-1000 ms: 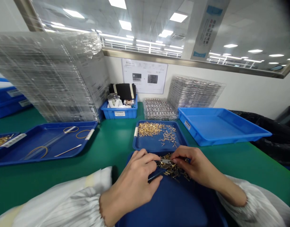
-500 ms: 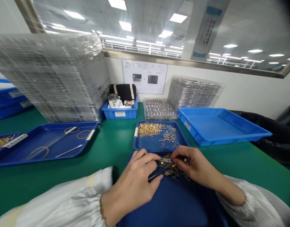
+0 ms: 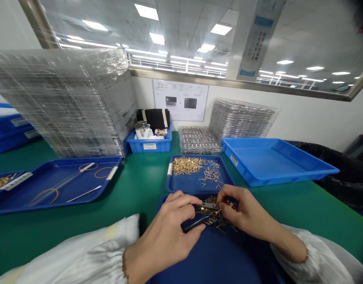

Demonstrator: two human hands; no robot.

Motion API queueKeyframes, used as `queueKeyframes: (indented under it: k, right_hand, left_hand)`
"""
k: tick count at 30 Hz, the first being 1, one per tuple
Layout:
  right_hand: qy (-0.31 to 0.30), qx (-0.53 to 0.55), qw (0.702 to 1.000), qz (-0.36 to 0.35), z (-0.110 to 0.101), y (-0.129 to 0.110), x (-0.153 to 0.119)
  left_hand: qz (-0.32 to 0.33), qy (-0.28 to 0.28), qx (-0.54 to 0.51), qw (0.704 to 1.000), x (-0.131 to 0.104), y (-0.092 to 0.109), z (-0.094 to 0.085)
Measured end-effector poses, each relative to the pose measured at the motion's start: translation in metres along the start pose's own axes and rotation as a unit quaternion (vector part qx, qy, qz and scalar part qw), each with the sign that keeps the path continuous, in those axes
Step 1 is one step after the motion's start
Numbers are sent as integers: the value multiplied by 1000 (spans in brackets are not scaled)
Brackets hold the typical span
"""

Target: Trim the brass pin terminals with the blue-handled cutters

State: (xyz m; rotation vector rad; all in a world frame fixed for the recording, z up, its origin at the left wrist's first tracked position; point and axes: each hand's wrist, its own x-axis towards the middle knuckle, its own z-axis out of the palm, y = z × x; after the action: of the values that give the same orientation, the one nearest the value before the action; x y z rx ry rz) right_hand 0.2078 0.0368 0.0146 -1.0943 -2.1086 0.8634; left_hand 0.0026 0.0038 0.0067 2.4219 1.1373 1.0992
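Bright overhead panels behind glass; glare streaks your plastic-wrapped stack (image 3: 60,102). Dark shadow under your hands; edges stretched, corner blackened.

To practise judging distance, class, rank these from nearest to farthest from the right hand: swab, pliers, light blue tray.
1. Pliers, at the right hand's fingers.
2. Light blue tray, ahead, right.
3. Swab, far left.

Bench (image 3: 140,177) top: green. Wall (image 3: 302,114) behind the bench: white, sheet (image 3: 180,98) fixed to it. Metal-framed window (image 3: 169,43) above the sheet; through it I see lit ceiling panels (image 3: 146,12), white railings, and a pillar (image 3: 243,43) right of the sheet with a banner (image 3: 256,43).
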Motion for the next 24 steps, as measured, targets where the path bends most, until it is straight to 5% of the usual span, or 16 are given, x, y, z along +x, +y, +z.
queueKeyframes:
  k: [4, 10, 16, 21, 24]
  right_hand:
    - [-20, -146, 986, -83, -1, -2, -3]
    - [-16, -223, 968, -116, 4, 3, -2]
    - [-14, -186, 977, -107, -1, 2, -1]
    - [143, -171, 972, -76, -2, 13, 3]
    - [96, -207, 972, -51, -1, 16, 4]
  left_hand:
    - [19, -46, 34, 998, -1, -1, -1]
    - [73, -70, 124, 987, -3, 1, -1]
    - [35, -35, 98, 994, -2, 0, 1]
    - [-3, 14, 112, 994, 0, -5, 2]
    - [-14, 45, 131, 990, 2, -6, 2]
